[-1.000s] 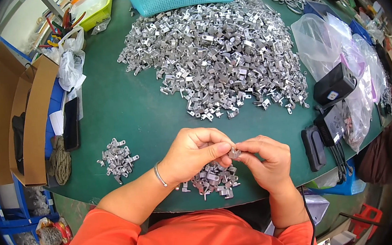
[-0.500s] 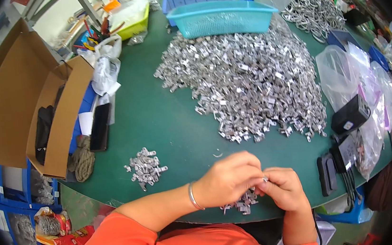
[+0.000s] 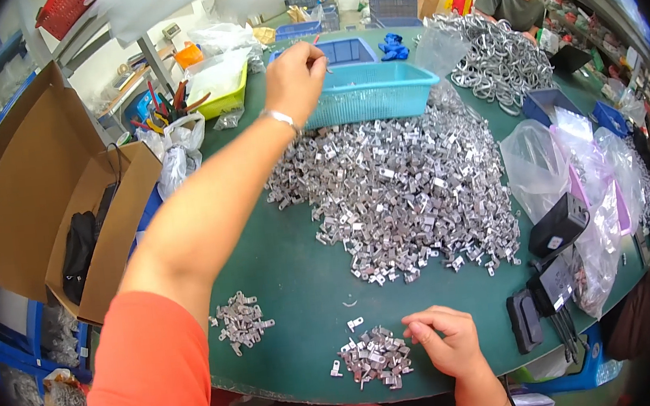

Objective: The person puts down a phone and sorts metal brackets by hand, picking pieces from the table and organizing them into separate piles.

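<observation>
My left hand (image 3: 295, 85) is stretched far forward over the near left end of a turquoise plastic basket (image 3: 393, 99). Its fingers are pinched together, and what they hold, if anything, is too small to make out. Close to the table's front edge, my right hand (image 3: 447, 342) rests with thumb and index finger slightly apart, nothing visible between them. Beside its fingertips lies a small pile of bent metal clips (image 3: 377, 358), with one loose metal clip (image 3: 355, 324) just above. A second small clip pile (image 3: 242, 321) sits further left, by my left upper arm.
A large heap of metal clips (image 3: 411, 194) covers the table's middle. Behind the turquoise basket stands a blue tray (image 3: 353, 51). An open cardboard box (image 3: 106, 226) is at left; a black device (image 3: 557, 224) and plastic bags (image 3: 531, 169) at right. Another person sits behind metal rings (image 3: 500, 62).
My hands, together over the near pile on a small metal piece, have separated. The left reached forward to the basket; the right stayed near the pile. The view tilted up.
</observation>
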Available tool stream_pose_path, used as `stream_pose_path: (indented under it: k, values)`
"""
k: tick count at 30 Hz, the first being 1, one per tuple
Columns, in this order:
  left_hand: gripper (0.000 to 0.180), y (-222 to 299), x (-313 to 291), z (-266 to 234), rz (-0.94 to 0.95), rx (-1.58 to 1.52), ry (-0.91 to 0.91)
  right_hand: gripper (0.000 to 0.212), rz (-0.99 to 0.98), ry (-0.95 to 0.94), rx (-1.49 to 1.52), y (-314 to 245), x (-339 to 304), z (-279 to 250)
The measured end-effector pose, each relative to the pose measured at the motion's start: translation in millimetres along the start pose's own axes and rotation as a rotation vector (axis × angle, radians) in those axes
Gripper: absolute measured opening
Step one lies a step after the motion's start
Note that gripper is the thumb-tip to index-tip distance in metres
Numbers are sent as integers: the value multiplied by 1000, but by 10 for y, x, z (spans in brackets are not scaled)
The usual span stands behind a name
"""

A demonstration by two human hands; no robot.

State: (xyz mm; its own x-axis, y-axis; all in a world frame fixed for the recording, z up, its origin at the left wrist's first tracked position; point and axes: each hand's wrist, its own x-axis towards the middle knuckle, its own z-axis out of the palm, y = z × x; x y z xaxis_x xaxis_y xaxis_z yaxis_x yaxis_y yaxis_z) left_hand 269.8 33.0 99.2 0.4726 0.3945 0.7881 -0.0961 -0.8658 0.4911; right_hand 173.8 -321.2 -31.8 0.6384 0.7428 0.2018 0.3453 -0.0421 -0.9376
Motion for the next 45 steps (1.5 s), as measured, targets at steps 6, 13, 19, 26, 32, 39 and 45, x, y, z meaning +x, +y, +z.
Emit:
stream_pose_path:
  k: [6,13,19,26,32,39,45]
  values:
    - [14,102,-233,88,605,184,-125,9,-57,83,9,-41,66,-24]
    - [13,233,-1136,185,652,184,-823,9,-87,102,19,-11,43,-34]
    - [19,124,-1359,203,489,151,-712,10,-31,89,6,-46,19,-50]
    - [19,113,-1395,152,283,78,-637,10,-104,109,-20,-5,43,-17]
    - [21,470,-1570,-38,-189,-158,-598,12,-118,135,-42,30,21,-17]
    - [15,1108,-2377,-399,-1156,-1065,-698,34,-143,321,-146,-23,56,-1]
    - [14,1077,-2481,-404,-1316,-1244,-690,17,-263,319,-211,49,92,4]
